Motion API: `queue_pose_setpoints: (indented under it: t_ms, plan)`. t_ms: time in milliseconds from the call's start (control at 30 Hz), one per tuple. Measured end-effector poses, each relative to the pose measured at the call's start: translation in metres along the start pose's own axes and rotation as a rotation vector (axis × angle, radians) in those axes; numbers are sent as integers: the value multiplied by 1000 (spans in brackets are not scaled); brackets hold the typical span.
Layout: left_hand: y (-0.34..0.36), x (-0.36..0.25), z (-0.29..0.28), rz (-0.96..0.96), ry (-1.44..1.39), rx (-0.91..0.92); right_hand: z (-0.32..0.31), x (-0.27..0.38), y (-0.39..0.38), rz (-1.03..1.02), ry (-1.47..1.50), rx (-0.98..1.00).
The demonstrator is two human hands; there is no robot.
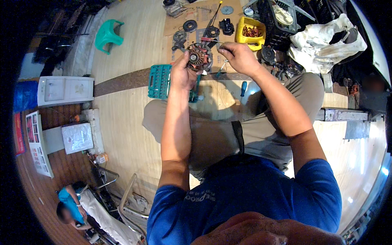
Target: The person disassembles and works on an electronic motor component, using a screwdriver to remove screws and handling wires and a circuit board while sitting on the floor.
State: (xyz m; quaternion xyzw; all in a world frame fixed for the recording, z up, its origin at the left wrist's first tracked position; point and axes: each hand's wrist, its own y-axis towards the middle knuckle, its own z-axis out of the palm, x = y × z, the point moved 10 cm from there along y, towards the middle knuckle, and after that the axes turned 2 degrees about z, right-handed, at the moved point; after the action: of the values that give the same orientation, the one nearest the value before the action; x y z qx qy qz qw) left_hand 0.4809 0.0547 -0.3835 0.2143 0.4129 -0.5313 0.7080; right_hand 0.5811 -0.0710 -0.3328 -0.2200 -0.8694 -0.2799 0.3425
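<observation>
Two bent knees (pixel 305 92) bound the near side. Taking clock directions from the copper-wound motor part (pixel 199 58), open floor (pixel 128 67) stretches toward 9 o'clock, as far as a green stool (pixel 109 36) between 9 and 10. A cardboard sheet (pixel 174 24) spreads at 12, crowded by a dark ring (pixel 190 26) and other loose parts. At 2 o'clock a yellow container (pixel 241 39) and a black crate (pixel 281 30) close off the room; white cloth (pixel 314 51) fills 3. A blue-handled screwdriver (pixel 243 87) lies at 4, a teal socket case (pixel 159 79) at 8. The left grip (pixel 182 73) clasps the motor part, which sits between its 1 and 2 o'clock. From the right grip (pixel 241 58), it is at 9; those fingers are curled together, but I cannot tell what they pinch.
</observation>
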Motion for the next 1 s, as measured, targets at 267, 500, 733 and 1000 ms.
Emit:
queue_pose_setpoints:
  t_ms: [267,500,733,1000]
  plan:
    - [2,-10,-41,212,22,-278,18,41,-20,-52,-63,554]
    - [-2,-21,-35,198,225,-271,-65,31,3,-33,14,9]
    - [4,-14,-19,108,-239,-33,-63,-38,3,84,-256,40]
    - [3,-24,-76,374,-369,-345,-23,-6,-18,50,-84,510]
